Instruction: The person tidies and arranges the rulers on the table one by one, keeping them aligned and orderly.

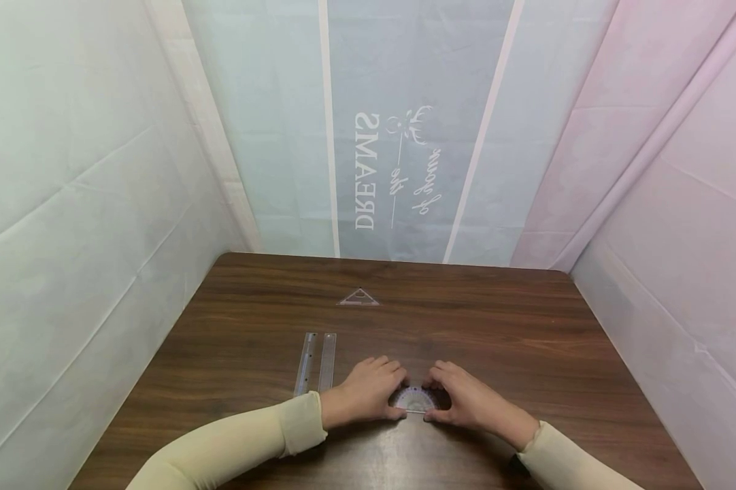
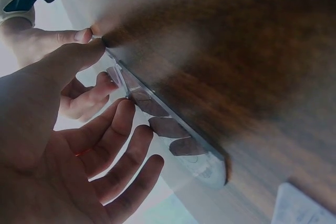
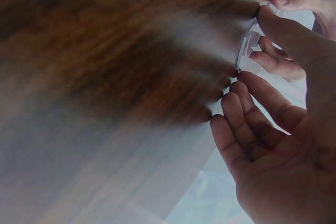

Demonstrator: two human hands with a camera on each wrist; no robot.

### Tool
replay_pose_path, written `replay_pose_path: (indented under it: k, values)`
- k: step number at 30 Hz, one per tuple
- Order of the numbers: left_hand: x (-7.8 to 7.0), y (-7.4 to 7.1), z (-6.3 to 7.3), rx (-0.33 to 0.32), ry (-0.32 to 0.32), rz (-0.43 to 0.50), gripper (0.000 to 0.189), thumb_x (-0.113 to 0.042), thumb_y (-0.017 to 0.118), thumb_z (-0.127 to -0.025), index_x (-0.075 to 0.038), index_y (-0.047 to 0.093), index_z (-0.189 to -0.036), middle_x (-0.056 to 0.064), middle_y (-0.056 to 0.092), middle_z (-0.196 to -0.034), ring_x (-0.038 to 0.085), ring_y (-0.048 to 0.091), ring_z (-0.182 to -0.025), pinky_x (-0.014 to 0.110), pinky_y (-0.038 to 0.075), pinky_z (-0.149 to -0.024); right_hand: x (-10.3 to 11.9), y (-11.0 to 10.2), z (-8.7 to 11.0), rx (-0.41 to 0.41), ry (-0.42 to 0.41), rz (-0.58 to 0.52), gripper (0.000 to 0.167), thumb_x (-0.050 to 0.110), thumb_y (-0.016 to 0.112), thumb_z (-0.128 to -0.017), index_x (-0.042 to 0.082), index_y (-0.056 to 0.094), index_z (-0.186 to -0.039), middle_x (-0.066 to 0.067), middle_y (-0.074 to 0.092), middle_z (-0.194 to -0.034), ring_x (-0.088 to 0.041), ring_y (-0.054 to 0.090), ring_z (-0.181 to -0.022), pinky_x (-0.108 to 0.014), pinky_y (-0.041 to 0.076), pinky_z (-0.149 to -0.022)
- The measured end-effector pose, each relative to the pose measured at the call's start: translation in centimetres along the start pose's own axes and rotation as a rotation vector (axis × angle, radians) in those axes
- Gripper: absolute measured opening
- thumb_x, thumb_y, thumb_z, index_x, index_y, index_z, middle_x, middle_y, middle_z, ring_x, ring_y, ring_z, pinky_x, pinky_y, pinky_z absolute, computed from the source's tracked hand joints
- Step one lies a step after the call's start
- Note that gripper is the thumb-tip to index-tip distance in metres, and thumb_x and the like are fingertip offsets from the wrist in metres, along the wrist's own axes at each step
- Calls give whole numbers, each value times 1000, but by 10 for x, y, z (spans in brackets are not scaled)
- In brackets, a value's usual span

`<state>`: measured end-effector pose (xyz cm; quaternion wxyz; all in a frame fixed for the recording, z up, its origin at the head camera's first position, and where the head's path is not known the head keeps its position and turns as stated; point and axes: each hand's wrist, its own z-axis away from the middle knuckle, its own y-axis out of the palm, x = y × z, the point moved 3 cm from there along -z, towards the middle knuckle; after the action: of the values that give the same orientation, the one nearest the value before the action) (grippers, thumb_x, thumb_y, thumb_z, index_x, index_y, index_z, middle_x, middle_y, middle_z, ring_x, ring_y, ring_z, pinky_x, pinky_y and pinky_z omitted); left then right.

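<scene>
A clear protractor [image 1: 414, 400] lies on the brown wood-grain table between my two hands, flat edge toward me and arc away. My left hand [image 1: 370, 389] pinches its left end, thumb at the near corner and fingers at the curved side. At the opposite end, my right hand [image 1: 466, 400] grips it in the same way. In the right wrist view, the right fingertips [image 3: 239, 77] rest low at the rim of the protractor [image 3: 247, 51]. The left wrist view shows the left hand [image 2: 79, 145] with its remaining fingers spread near the tabletop.
Two clear rulers, one on the left [image 1: 305, 361] and another beside it [image 1: 328, 357], lie left of my left hand, their near ends partly hidden by the sleeve. Farther back is a clear set square [image 1: 360, 297]. Cloth walls [image 1: 405, 170] enclose the table [image 1: 496, 313].
</scene>
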<state>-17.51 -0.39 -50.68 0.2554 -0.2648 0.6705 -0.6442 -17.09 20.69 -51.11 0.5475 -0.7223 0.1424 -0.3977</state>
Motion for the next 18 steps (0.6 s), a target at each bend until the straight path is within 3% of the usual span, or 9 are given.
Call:
replay_pose_path:
  k: [5,12,18]
  values:
    - [1,-1,1,-4,0,2,51,-65,82,-87,-27,72,-120,-10,69,-116,9,64,-106,33,56,-92,0,-1,-1,4,0,-4,42,39,92,-87,13,69,-111,7,60,-105,-11,59,-99,-34,56,-87]
    - [5,0,1,21,-26,78,50,-61,82,-89,-26,72,-124,-11,69,-119,10,64,-110,37,55,-101,-1,-3,-4,23,13,-17,44,44,90,-89,13,69,-113,7,61,-105,-10,58,-98,-33,55,-86]
    - [14,-5,1,10,-27,164,44,-55,82,-93,-25,73,-124,-14,69,-113,5,62,-102,27,52,-89,-3,-3,-8,29,23,-35,41,46,87,-92,17,69,-113,8,61,-106,-9,58,-97,-32,56,-84]
